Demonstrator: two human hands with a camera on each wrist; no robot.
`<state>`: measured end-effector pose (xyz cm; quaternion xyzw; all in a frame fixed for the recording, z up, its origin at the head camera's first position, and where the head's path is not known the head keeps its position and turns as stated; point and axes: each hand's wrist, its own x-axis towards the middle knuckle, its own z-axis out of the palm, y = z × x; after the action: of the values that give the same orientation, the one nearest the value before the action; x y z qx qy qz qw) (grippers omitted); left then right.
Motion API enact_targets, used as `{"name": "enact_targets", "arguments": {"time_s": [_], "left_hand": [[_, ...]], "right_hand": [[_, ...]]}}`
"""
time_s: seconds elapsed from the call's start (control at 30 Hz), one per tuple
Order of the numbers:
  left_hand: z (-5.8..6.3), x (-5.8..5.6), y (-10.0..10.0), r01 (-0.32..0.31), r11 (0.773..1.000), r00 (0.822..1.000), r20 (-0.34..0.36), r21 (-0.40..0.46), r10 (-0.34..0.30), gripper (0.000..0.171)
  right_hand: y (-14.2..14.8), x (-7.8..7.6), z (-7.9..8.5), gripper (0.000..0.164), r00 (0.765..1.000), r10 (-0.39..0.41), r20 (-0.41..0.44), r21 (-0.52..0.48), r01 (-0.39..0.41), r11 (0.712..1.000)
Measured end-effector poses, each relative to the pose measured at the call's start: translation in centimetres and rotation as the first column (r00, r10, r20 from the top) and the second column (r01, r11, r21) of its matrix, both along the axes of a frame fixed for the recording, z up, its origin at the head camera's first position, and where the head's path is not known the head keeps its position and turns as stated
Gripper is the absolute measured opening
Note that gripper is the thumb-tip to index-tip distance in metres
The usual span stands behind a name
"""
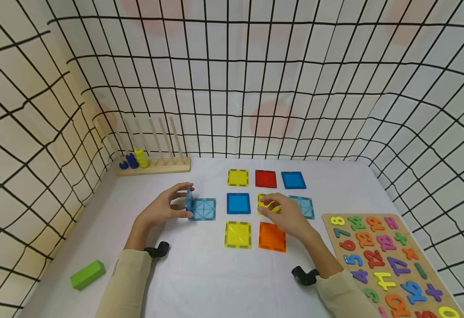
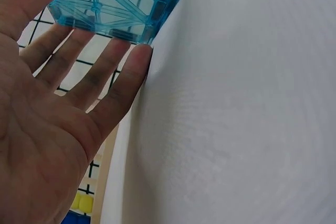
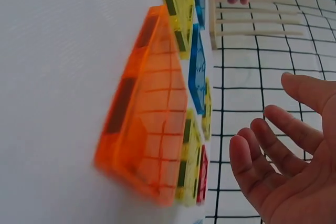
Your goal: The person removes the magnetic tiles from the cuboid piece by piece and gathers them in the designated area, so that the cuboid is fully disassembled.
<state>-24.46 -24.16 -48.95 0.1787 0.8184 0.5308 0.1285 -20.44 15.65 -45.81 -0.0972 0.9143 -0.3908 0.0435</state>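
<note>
My left hand [image 1: 163,207] holds a light blue translucent magnetic tile [image 1: 189,199] upright, thumb and fingers at its edges. This tile stands at the left side of a flat light blue tile [image 1: 205,209]. In the left wrist view, fingertips touch the edge of the blue tile [image 2: 105,10]. My right hand [image 1: 290,216] hovers over a yellow tile [image 1: 260,204] and partly covers it. Its fingers are loosely bent, and the right wrist view shows nothing in them. An orange tile [image 1: 272,237] lies just below that hand.
Flat tiles lie around: yellow [image 1: 237,177], red [image 1: 265,179], blue [image 1: 293,180], another blue [image 1: 238,203], yellow [image 1: 237,234] and light blue [image 1: 304,206]. A peg stand [image 1: 156,168] is back left, a green block [image 1: 87,274] front left, a number board [image 1: 408,289] right.
</note>
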Motion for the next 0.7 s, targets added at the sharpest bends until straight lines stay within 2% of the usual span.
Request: {"name": "enact_targets", "arguments": {"time_s": [0.2,0.43,0.7], "left_hand": [[0.1,0.1,0.0,-0.018,1.000,1.000,0.003,-0.008,0.018,0.093],[-0.2,0.1,0.0,-0.022,1.000,1.000,0.007,-0.006,0.022,0.094],[-0.3,-0.1,0.2,-0.022,1.000,1.000,-0.001,-0.016,0.022,0.093]], "right_hand": [[-2.5,-1.5,0.4,0.048,0.996,0.086,-0.012,-0.025,-0.086,0.996],[-4.9,-3.3,0.0,0.056,0.988,0.153,0.011,-0.051,-0.152,0.987],[-7.1,-4.3,-0.6,0.063,0.987,0.162,0.014,-0.004,-0.162,0.987]]}}
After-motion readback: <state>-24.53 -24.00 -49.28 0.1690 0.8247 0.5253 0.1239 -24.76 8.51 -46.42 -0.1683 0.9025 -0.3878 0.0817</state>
